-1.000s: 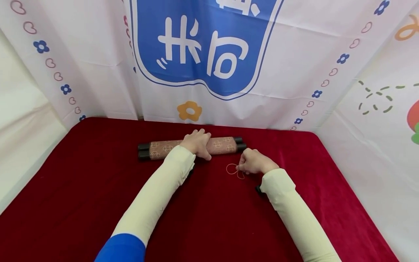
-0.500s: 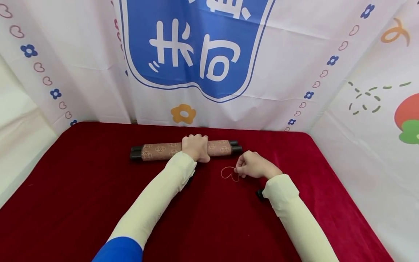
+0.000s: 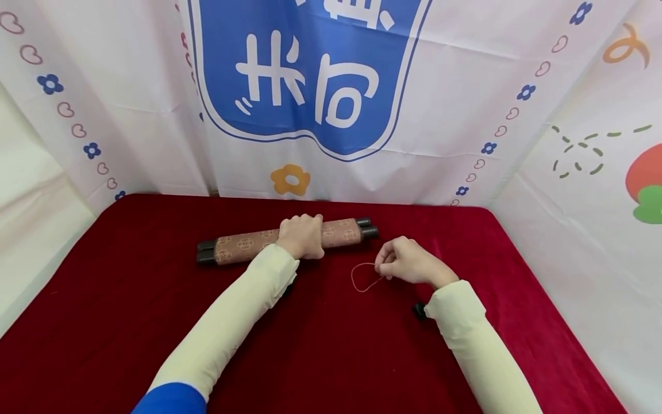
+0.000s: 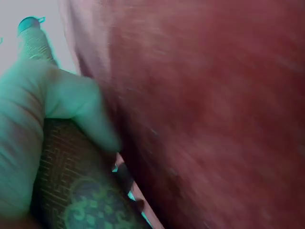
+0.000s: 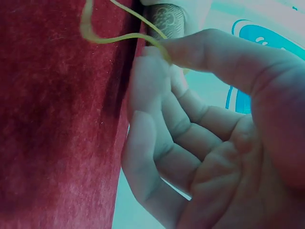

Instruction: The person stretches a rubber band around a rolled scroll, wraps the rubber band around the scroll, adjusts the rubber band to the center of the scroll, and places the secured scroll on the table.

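Observation:
A brown patterned scroll [image 3: 243,247], rolled from both ends into two side-by-side rolls with dark end knobs, lies slightly slanted near the back of the table. My left hand [image 3: 301,237] grips it around the middle from above; its thumb lies along the near side in the left wrist view. To the right and nearer, my right hand [image 3: 411,261] pinches a thin rubber band [image 3: 353,277] between thumb and index finger. The band hangs out to the left as one loop and looks yellow in the right wrist view, where the other fingers are loosely curled.
Dark red cloth [image 3: 331,345] covers the table. A white printed curtain [image 3: 439,115] with a blue emblem closes off the back, and white sheets stand at both sides. A dark wrist camera [image 3: 419,310] sits under the right cuff.
The left hand's spread fingers have curled around the scroll, which has shifted left and tilted, right end farther away. The twisted rubber band has opened into a single loop in the right hand.

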The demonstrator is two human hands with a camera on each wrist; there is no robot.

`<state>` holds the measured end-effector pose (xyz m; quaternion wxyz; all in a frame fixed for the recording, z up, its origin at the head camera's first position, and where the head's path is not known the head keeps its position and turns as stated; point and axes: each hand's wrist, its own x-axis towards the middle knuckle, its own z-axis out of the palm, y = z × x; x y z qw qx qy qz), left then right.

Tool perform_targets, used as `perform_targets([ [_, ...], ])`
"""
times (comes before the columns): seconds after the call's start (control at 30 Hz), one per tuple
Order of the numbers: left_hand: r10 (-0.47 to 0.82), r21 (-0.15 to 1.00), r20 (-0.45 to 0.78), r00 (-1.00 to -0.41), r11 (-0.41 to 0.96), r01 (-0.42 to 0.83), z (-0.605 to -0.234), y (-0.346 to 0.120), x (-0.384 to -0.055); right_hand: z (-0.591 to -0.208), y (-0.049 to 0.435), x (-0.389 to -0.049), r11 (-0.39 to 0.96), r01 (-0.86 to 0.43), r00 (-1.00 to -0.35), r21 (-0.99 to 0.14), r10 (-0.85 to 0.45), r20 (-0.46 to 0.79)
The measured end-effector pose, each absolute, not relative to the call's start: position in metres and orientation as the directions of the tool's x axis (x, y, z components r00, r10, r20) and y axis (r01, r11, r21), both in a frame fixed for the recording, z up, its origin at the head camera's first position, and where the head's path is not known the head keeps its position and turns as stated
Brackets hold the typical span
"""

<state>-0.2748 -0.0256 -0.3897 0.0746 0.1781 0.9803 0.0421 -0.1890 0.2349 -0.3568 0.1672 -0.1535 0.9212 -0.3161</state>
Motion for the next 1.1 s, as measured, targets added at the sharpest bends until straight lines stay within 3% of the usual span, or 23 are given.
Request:
perform_targets([
  [0.27,0.380,0.167,-0.085,-0.921,0.917,0.363,-0.380,-0.039,-0.260,-0.355,0.245,-0.183,0.774,-0.158,-0.920,-0.614,-0.340,-0.193],
  [1.1,0.465,0.188,-0.059,-0.883,0.874,0.448,-0.372,-0.059,-0.213,-0.335,0.259,-0.193,0.833,-0.138,-0.947,-0.535,-0.270,-0.175],
])
